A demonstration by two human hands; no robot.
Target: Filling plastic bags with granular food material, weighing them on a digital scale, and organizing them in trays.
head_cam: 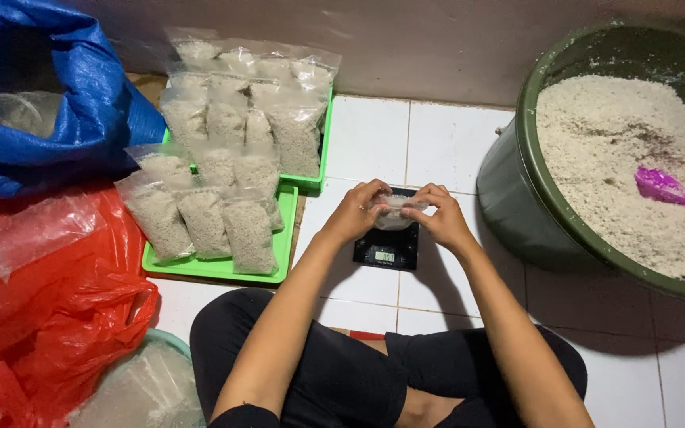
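My left hand [356,211] and my right hand [441,215] both pinch a small clear plastic bag [395,214] between them. The bag hangs just above a small black digital scale [387,251] on the white tiled floor. It looks nearly empty; its contents are hard to make out. To the right stands a large green basin [517,170] full of white grainy material, with a purple scoop [670,190] lying in it.
Two green trays [214,268] at the left hold several filled clear bags [204,222] of the same white grain. A blue sack [81,87] and a red plastic bag [49,309] lie at far left. My crossed legs in black sit at the bottom.
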